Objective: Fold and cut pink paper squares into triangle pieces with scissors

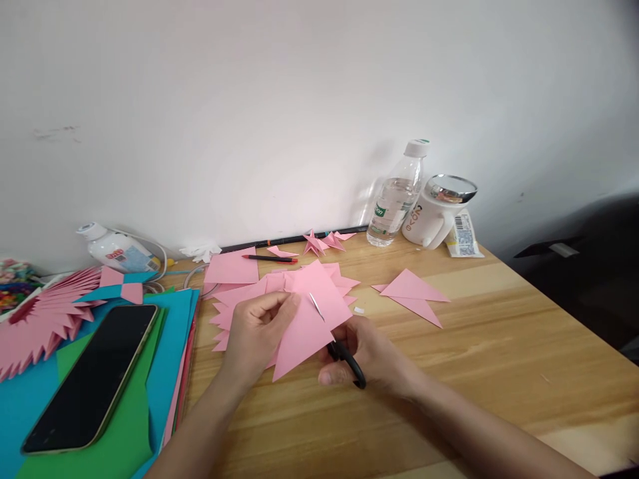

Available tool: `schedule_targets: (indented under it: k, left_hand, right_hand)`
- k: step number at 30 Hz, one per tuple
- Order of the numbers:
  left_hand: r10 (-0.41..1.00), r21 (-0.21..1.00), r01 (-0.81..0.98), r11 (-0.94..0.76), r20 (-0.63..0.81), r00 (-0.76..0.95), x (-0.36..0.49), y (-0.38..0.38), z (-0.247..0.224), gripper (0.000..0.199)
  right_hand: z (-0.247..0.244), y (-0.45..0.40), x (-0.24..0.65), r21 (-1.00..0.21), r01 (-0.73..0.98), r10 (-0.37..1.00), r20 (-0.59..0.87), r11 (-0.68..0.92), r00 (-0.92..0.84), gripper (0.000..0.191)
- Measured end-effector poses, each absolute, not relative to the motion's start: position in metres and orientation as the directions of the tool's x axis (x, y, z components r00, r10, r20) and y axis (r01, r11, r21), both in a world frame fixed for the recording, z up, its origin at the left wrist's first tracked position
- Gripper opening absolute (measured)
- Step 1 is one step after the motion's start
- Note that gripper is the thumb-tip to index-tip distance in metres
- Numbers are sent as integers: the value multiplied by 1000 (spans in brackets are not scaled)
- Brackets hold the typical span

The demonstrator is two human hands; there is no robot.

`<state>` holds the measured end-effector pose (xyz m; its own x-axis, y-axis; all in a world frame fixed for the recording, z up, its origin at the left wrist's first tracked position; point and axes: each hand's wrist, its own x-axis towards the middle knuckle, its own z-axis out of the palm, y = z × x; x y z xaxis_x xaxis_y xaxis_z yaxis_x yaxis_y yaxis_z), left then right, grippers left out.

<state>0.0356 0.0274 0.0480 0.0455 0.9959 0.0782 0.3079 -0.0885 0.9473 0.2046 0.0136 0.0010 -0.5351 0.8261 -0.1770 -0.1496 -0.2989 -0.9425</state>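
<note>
Between the thumb and fingers of my left hand (262,326) is a pink sheet of paper (307,332), held tilted above the table. My right hand (367,352) is closed round the black handles of a pair of scissors (347,362). One blade shows as a thin bright strip over the pink paper; the other is hidden behind it. Behind my left hand lies a pile of pointed pink paper pieces (232,303). To the right of the scissors rest pink paper triangles (412,289), with a small white scrap (359,310) nearer my right hand.
A phone (92,379) lies on green and blue paper (172,359) at the left, beside folded pink paper (47,319). Along the wall are a white bottle (117,249), a pen (269,259), pink paper stars (315,243), a water bottle (397,199), a mug (429,216) and a packet (464,236).
</note>
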Motion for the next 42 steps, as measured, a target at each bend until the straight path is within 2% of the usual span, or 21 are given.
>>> schedule_targets:
  k: [7, 14, 28, 35, 42]
  left_hand:
    - [994, 945, 312, -103, 108, 1, 34, 26, 47, 31]
    - [994, 941, 322, -107, 104, 27, 35, 27, 46, 31]
    - [989, 944, 295, -148, 143, 39, 36, 28, 43, 32]
    - [991, 952, 275, -133, 132, 19, 38, 27, 45, 31]
    - [991, 957, 259, -131, 128, 29, 40, 27, 46, 33]
  right_hand:
    - [3, 12, 206, -938, -223, 798, -83, -265, -597, 37]
    - [6, 12, 203, -936, -235, 819, -85, -261, -567, 33]
    - [3, 12, 200, -913, -266, 859, -147, -308, -490, 38]
    - [5, 11, 200, -903, -314, 847, -92, -293, -524, 37]
    - [4, 11, 198, -921, -251, 856, -141, -298, -498, 33]
